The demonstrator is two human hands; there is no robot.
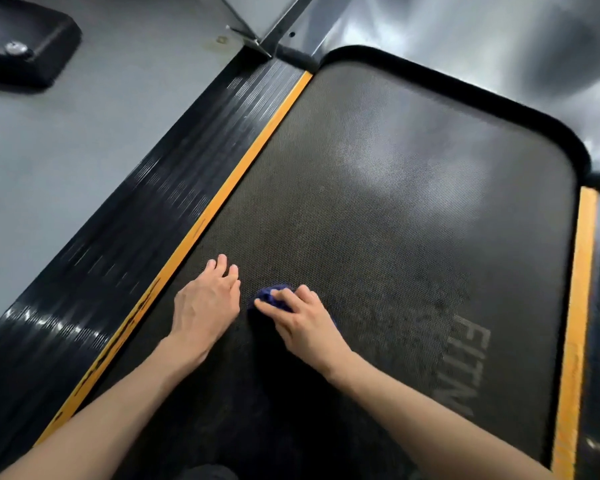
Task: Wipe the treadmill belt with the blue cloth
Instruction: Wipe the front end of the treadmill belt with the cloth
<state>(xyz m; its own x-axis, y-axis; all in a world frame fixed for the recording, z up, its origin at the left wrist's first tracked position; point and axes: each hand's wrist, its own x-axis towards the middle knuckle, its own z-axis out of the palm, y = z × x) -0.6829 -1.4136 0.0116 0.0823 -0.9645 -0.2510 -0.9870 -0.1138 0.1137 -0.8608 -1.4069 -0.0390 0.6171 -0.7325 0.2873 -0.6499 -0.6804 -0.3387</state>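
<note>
The dark textured treadmill belt (378, 209) fills the middle of the view, with grey lettering near its right side. A bunched blue cloth (270, 296) lies on the belt near the lower centre. My right hand (300, 322) grips it with curled fingers and covers most of it. My left hand (207, 299) rests flat on the belt just left of the cloth, fingers straight and spread, close to the yellow stripe.
Yellow stripes (222, 195) border both sides of the belt, and a ribbed black side rail (125, 233) runs along the left. Grey floor (66, 133) lies beyond it, with a black machine foot (25, 43) at top left. The grey motor cover (465, 39) curves behind the belt.
</note>
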